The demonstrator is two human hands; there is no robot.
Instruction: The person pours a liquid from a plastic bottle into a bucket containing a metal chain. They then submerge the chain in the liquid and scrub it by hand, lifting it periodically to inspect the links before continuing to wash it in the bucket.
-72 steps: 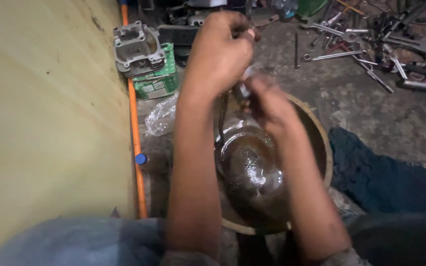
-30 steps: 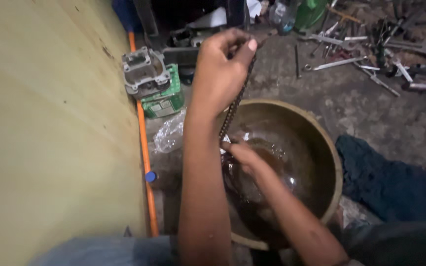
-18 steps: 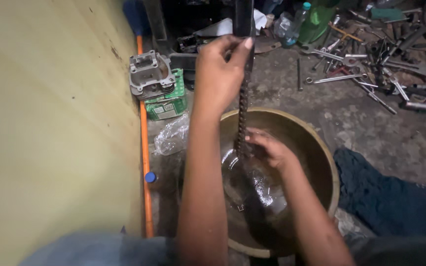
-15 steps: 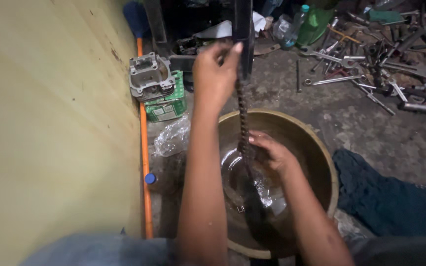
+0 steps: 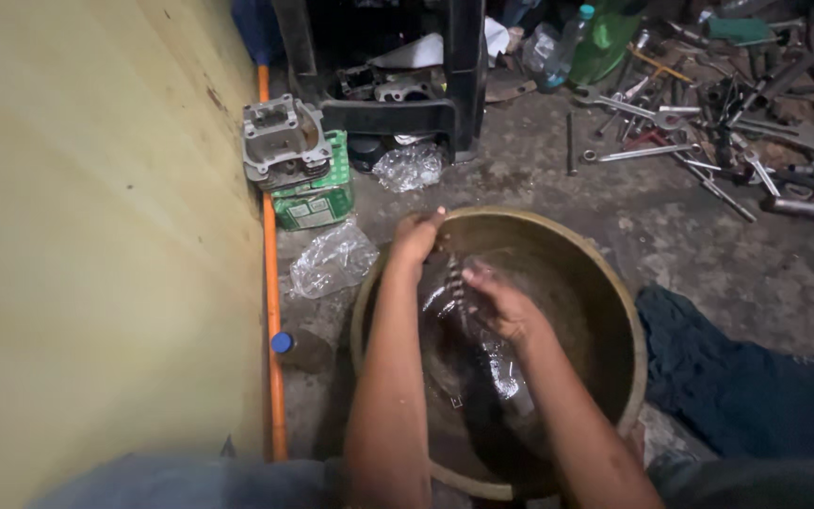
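Observation:
A round brass-coloured metal bowl (image 5: 614,283) sits on the floor with dark oily liquid and a clear plastic piece in it. Both my hands are inside the bowl's far left part. My left hand (image 5: 416,238) pinches the upper end of a greasy metal chain (image 5: 455,283) just above the liquid. My right hand (image 5: 496,303) grips the same chain lower down, fingers closed around it. The rest of the chain is hidden in the liquid.
A yellow wall panel (image 5: 96,236) with an orange pipe (image 5: 270,283) runs along the left. A grey engine cylinder part (image 5: 280,141) rests on a green box (image 5: 317,203). Spanners and tools (image 5: 708,123) lie at back right; a dark blue cloth (image 5: 737,368) lies right.
My left hand, which held the chain stretched high above the bowl, has dropped down to the bowl's rim. The chain has gone down into the liquid. My right hand stays on the chain.

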